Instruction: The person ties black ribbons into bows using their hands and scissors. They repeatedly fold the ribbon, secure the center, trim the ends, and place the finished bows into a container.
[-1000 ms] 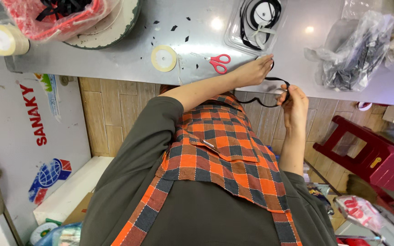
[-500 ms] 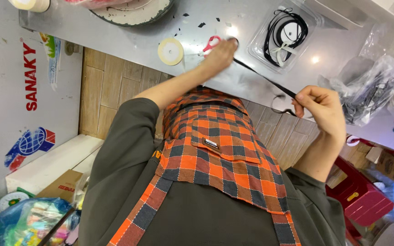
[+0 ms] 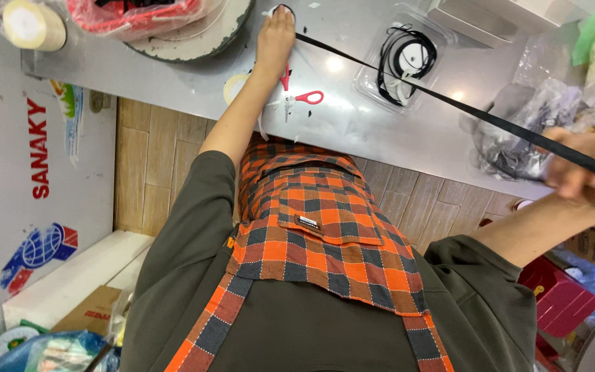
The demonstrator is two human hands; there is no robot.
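Note:
A long black strap (image 3: 449,100) runs taut across the steel table (image 3: 352,131), from upper left to right. My left hand (image 3: 275,36) presses one end of it down on the far part of the table, fingers closed over it. My right hand (image 3: 587,172) grips the strap at the right, off the table's near edge, with a short tail sticking out past the fist. Red-handled scissors (image 3: 301,96) lie on the table just right of my left forearm. I wear an orange plaid apron (image 3: 311,227).
A clear plastic tray with coiled black cord (image 3: 408,58) sits under the strap. Plastic bags (image 3: 518,138) crowd the right side. A round tray with a red bag (image 3: 173,27) and a tape roll (image 3: 29,24) stand at the left. A red stool (image 3: 559,296) is below right.
My hands have drawn far apart, pulling the strap out long and taut. The left hand slid farther across the table, past the scissors. The right hand swung out to the right.

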